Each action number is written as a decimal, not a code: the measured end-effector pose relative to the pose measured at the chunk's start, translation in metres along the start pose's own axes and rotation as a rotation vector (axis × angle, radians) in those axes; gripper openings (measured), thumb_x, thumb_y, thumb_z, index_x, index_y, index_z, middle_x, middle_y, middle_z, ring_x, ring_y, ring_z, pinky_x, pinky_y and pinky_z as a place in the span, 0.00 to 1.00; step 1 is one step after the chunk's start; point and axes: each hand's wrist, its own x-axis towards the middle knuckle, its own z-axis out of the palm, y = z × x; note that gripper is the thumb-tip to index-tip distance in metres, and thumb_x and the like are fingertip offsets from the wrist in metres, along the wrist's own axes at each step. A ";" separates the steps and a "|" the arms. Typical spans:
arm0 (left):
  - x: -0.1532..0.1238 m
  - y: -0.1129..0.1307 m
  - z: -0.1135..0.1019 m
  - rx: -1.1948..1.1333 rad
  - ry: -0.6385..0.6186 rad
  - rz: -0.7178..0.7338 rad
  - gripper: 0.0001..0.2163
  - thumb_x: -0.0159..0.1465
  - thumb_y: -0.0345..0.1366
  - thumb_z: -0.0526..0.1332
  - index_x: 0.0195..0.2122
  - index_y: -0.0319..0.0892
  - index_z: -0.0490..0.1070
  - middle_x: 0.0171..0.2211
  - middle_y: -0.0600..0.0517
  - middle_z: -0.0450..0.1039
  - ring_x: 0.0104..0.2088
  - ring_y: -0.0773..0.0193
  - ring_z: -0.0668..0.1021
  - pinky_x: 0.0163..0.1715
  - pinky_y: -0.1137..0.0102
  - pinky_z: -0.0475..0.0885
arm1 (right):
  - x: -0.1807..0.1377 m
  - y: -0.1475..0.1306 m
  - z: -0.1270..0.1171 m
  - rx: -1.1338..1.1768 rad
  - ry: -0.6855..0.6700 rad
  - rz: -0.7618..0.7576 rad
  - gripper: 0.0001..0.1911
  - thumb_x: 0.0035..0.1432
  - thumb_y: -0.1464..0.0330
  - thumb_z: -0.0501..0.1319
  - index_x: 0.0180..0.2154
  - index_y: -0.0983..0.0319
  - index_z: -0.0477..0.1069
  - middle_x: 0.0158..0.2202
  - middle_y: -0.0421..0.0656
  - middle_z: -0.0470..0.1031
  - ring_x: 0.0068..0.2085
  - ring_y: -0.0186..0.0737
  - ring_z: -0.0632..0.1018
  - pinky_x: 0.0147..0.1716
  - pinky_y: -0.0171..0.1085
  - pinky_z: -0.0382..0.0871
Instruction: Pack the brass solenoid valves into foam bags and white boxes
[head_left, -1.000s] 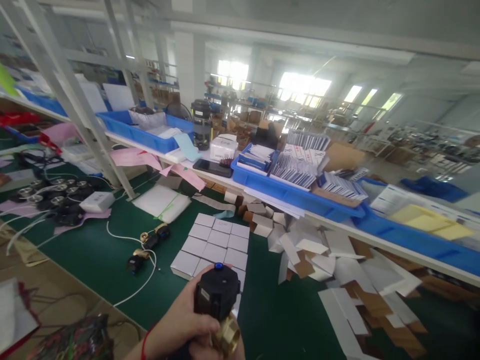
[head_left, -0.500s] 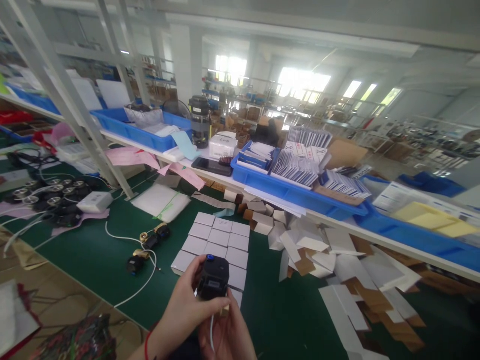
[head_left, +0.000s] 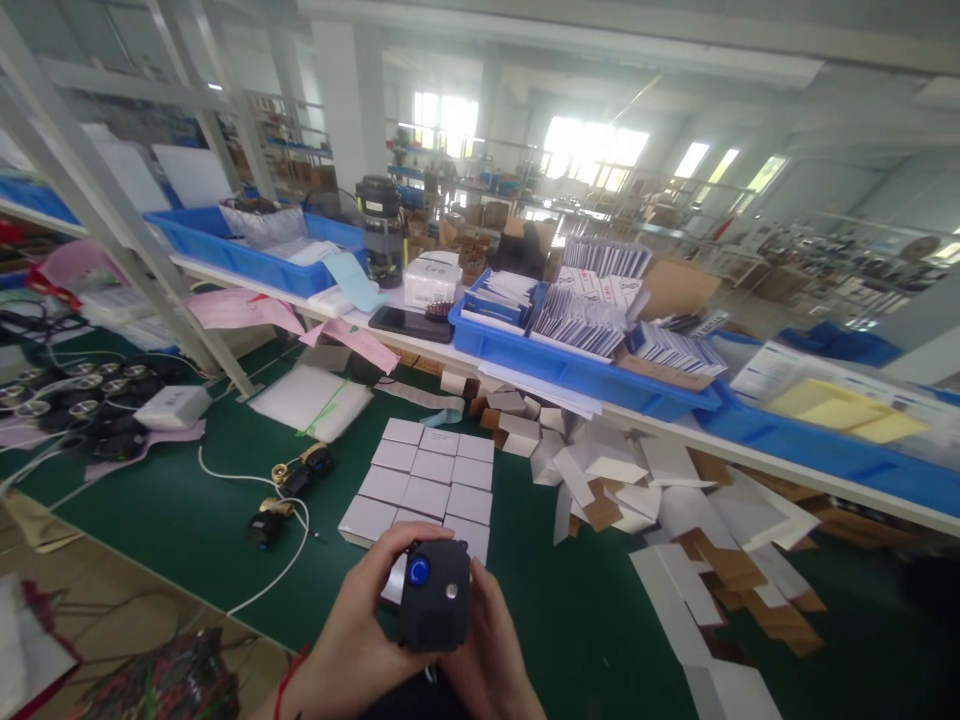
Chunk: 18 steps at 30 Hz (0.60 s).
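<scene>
Low in the middle of the head view, both hands grip a black motorized valve [head_left: 436, 600]. Its top, with a blue round button and a small silver dot, faces me. My left hand [head_left: 367, 610], a red string at its wrist, wraps the left side with fingers over the far edge. My right hand [head_left: 491, 630] holds the right side; some of its fingers are hidden behind the unit. A bit of white cable shows underneath. Just beyond lie rows of small white boxes [head_left: 431, 465], partly covered by the left hand and the valve.
Left on the green table [head_left: 187, 540] lie brass-and-black valves [head_left: 292, 485] with a white cable, and a cluster of black units [head_left: 82, 400]. Unfolded white cartons [head_left: 720, 570] spread on the right. A shelf behind carries blue bins [head_left: 577, 370] of folded papers and a phone [head_left: 411, 323].
The valve has come lower and tipped, so its top with the blue button now faces me. Both hands moved down with it. The view has shifted slightly.
</scene>
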 end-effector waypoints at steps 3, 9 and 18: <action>0.000 0.004 0.000 -0.074 0.062 -0.096 0.28 0.47 0.32 0.77 0.50 0.46 0.71 0.50 0.47 0.76 0.50 0.48 0.79 0.51 0.63 0.76 | -0.003 0.001 -0.003 -0.150 -0.078 -0.082 0.32 0.45 0.48 0.77 0.45 0.63 0.79 0.37 0.44 0.79 0.34 0.36 0.76 0.29 0.31 0.68; 0.010 -0.004 -0.002 -0.267 0.200 -0.446 0.35 0.45 0.37 0.76 0.54 0.42 0.68 0.49 0.45 0.77 0.48 0.47 0.79 0.48 0.62 0.77 | -0.004 0.013 -0.015 -0.534 -0.111 -0.256 0.31 0.54 0.47 0.72 0.44 0.66 0.72 0.22 0.37 0.72 0.18 0.25 0.65 0.18 0.25 0.52; 0.020 -0.015 -0.005 -0.688 -0.203 -0.389 0.41 0.51 0.44 0.79 0.63 0.45 0.65 0.61 0.40 0.70 0.60 0.43 0.74 0.60 0.57 0.68 | 0.005 0.020 -0.026 0.104 -0.325 0.315 0.30 0.57 0.41 0.61 0.26 0.61 0.67 0.05 0.27 0.50 0.09 0.23 0.38 0.06 0.24 0.25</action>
